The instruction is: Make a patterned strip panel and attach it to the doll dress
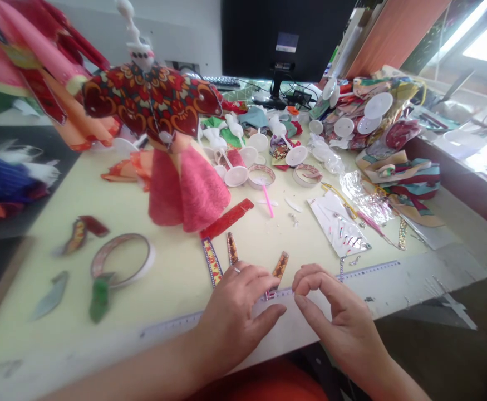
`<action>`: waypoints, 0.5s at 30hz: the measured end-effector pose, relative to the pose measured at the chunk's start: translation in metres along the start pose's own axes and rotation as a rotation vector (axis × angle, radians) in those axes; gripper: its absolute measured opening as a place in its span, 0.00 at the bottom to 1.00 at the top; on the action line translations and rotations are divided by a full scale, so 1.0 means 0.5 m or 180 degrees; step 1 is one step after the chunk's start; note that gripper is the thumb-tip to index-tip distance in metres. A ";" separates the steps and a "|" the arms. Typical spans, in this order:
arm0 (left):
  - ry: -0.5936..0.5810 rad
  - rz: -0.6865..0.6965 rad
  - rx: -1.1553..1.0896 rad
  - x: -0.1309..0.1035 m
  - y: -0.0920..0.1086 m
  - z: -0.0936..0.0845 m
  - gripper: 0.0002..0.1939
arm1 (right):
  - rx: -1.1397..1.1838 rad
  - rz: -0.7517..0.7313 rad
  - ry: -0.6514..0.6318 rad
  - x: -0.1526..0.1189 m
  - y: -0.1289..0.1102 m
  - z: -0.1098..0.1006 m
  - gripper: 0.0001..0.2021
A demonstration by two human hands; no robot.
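Since the orange strip (281, 264) looks light and kinda bendy, I'd take it by the edges; it's on the desk (172, 292) by the left hand (235, 303), grip spread, while the right hand (343, 309) has fingertips together, maybe on something tiny, can't tell.

1. Left hand (237, 309): bare, slender tapering fingers; one slim, shiny, silver-toned ring (237, 270), its finer detail too small to read.
2. Right hand (339, 312): bare, short thumbnail.
3. Forearms (151, 365): both bare as far as shown.
4. Garment (276, 384), at lap: orange-red cloth, blurred.
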State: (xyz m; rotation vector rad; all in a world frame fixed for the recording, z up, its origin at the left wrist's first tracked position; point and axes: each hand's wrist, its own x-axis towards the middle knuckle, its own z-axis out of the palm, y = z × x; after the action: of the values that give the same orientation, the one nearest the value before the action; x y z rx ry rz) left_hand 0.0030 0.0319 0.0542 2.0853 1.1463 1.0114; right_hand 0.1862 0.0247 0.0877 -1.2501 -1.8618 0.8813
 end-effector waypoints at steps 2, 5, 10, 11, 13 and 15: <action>-0.0008 0.0039 -0.0141 0.003 0.002 0.002 0.10 | 0.0037 0.0036 -0.0090 -0.001 -0.004 0.000 0.05; -0.0130 0.0084 -0.0412 0.006 0.008 0.002 0.06 | 0.0090 0.0065 -0.0139 -0.001 -0.006 0.001 0.05; -0.0430 -0.0511 -0.0976 0.009 0.013 0.000 0.07 | 0.0184 0.0212 -0.0207 0.001 0.000 0.000 0.04; -0.0472 -0.0689 -0.1070 0.010 0.013 -0.001 0.07 | 0.0208 0.0271 -0.0230 0.001 0.002 -0.001 0.04; -0.0527 -0.0955 -0.1195 0.011 0.013 -0.003 0.07 | 0.0270 0.0370 -0.0238 0.000 0.006 -0.001 0.04; -0.0566 -0.1070 -0.1261 0.011 0.012 -0.004 0.08 | 0.0320 0.0412 -0.0188 -0.001 0.009 0.001 0.04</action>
State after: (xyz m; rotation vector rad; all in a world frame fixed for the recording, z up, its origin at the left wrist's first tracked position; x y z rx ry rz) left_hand 0.0060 0.0340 0.0619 1.5737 1.0602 0.7969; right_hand 0.1880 0.0258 0.0836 -1.3060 -1.7742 1.0785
